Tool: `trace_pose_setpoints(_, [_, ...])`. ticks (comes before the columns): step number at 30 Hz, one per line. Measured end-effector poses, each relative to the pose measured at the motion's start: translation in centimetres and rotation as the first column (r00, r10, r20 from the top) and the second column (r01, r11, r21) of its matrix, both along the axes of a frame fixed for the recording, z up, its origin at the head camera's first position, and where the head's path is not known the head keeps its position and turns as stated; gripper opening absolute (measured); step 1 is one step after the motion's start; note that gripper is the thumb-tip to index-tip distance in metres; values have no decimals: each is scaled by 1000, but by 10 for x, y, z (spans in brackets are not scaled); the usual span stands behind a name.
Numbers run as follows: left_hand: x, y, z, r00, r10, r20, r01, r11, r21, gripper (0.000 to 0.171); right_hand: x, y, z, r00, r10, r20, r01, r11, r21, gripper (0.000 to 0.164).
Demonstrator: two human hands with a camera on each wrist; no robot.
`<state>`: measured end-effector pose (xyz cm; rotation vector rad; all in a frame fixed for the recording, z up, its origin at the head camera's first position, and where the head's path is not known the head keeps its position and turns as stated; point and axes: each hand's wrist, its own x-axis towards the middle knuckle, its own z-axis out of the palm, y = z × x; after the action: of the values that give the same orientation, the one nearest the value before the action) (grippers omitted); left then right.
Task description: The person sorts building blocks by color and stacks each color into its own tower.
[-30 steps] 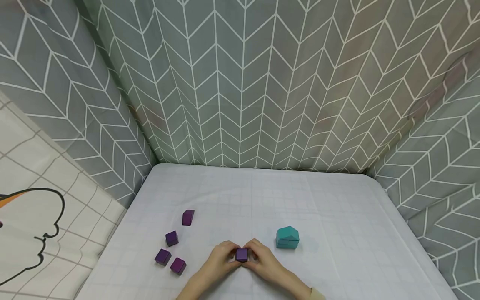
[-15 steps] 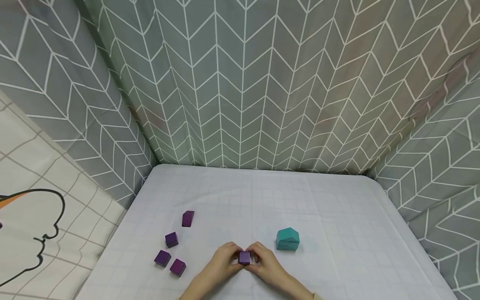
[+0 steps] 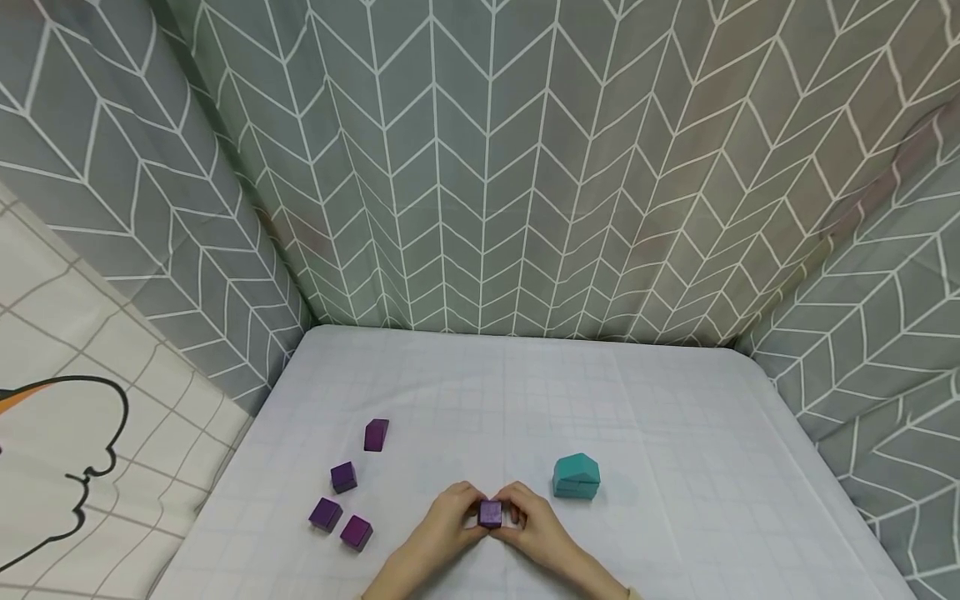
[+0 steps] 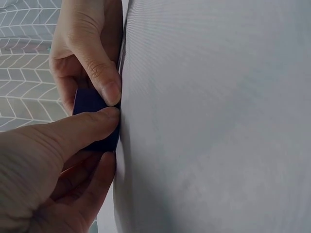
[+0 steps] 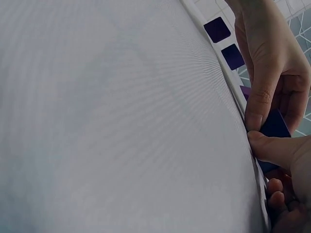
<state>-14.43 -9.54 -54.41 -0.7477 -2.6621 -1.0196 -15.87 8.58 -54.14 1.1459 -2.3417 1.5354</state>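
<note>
Between both hands sits a small purple block [image 3: 490,514], low at the white tabletop near the front middle. My left hand [image 3: 450,518] pinches it from the left, thumb on the near face and fingers curled behind. From the other side my right hand [image 3: 531,521] pinches the same block in a mirrored hold. In the left wrist view the two thumbs meet across the dark face of the block [image 4: 90,101]. The right wrist view shows part of the block [image 5: 274,126] between the thumbs and the curled fingers.
A teal block shape [image 3: 576,477], built of stacked pieces, stands right of the hands. To the left lie loose purple blocks: one with a slanted side [image 3: 376,435] and several cubes [image 3: 326,515]. The white table [image 3: 675,433] ends at patterned grey curtains [image 3: 480,208].
Both hands and the purple block have shifted slightly to the right, with the pinch kept. The teal shape and the loose purple blocks stay where they were.
</note>
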Motion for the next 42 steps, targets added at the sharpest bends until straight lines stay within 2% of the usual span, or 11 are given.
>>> trace_pose_setpoints(5, [0, 0, -1, 1000, 9, 1, -9, 1000, 0, 27, 3, -1, 12, 1000, 3, 5, -3, 1000, 4, 33])
trace_pose_setpoints(9, [0, 0, -2, 1000, 12, 8, -12, 1000, 7, 27, 4, -1, 11, 1000, 4, 15, -4, 1000, 6, 32])
trace_pose_setpoints(18, [-1, -1, -3, 999, -4, -42, 5, 1000, 17, 30, 3, -1, 11, 1000, 8, 18, -8, 1000, 3, 33])
trace_pose_setpoints(28, [0, -2, 4, 999, -36, 20, 37, 998, -60, 29, 3, -1, 11, 999, 1, 41, -2, 1000, 13, 32])
trace_pose_setpoints(32, [0, -5, 17, 998, -45, 53, 50, 995, -90, 29, 4, -2, 11, 999, 2, 39, -3, 1000, 16, 32])
trace_pose_setpoints(35, [-1, -9, 32, 999, -31, 35, 34, 996, -81, 31, 4, -2, 13, 999, -5, 48, 4, 1000, 30, 32])
trace_pose_setpoints(39, [-4, -19, 52, 997, 25, -71, -28, 999, -43, 32, 4, -2, 16, 997, -24, 77, 20, 999, 48, 33])
trace_pose_setpoints(42, [-9, -31, 65, 983, 93, -159, -97, 995, -20, 32, 4, -2, 15, 995, -28, 91, 24, 998, 49, 34])
